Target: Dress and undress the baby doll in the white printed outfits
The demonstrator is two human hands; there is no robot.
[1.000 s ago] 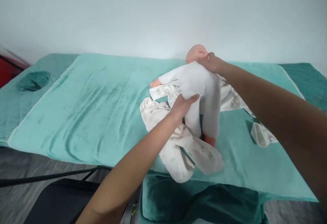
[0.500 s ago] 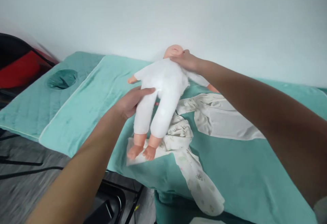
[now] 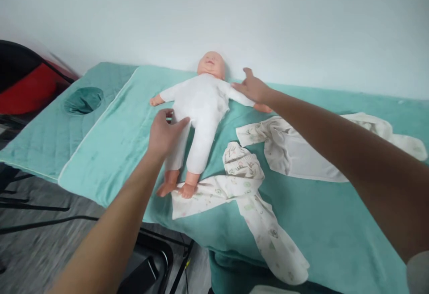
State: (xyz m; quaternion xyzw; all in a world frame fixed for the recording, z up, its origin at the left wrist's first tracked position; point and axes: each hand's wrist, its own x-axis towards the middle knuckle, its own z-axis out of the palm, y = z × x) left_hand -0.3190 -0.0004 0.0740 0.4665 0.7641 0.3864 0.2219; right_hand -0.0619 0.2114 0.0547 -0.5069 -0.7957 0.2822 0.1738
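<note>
A baby doll (image 3: pixel 201 99) with a white cloth body lies on its back on the green bed cover (image 3: pixel 318 216), arms spread and feet toward me. My left hand (image 3: pixel 165 131) is at the doll's hip and upper leg, fingers apart and not gripping. Over the doll's arm on the right hovers my right hand (image 3: pixel 253 87), open with the thumb raised; whether it touches the sleeve I cannot tell. Printed baby pants (image 3: pixel 243 186) lie spread beside the legs, one leg of them under a doll foot. A printed baby top (image 3: pixel 298 153) lies partly behind my right forearm.
A white wall (image 3: pixel 301 26) runs along the bed's far side. On the left the bed has a face hole (image 3: pixel 83 100), with a black and red chair (image 3: pixel 30 81) beyond. A black chair-like object (image 3: pixel 147 262) stands below the near edge.
The doll has moved left and now lies flat with its head fully in view. My right hand has come off its head and neck, and my left hand has loosened from the hip.
</note>
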